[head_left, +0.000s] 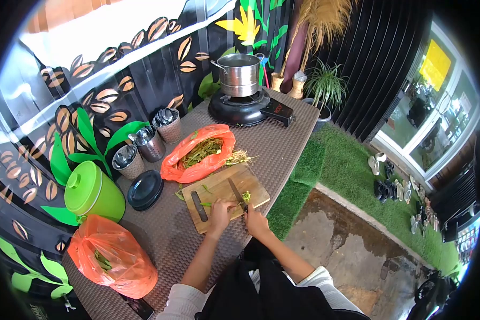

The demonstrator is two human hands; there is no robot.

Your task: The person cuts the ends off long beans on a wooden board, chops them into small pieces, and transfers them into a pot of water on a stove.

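Observation:
On the wooden cutting board (250, 180) my right hand (256, 221) is closed round the handle of a knife (234, 190), its blade pointing away from me. My left hand (221, 215) is closed on a green stem (205, 204), whose end sticks out to its left; its fingertips are close to the blade. A small heap of chopped green pieces (246, 196) lies just right of the knife. Loose green bits lie on the board's far side. Beyond the board stands an open orange plastic bag (172, 166) filled with long green stems (201, 152).
A metal pot (240, 76) sits on a black portable stove (238, 111) at the table's far end. Cutlery cups (151, 145), dark plates (145, 190), a green lidded bucket (98, 189) and a second orange bag (114, 258) line the left. The table (290, 128) ends at my right.

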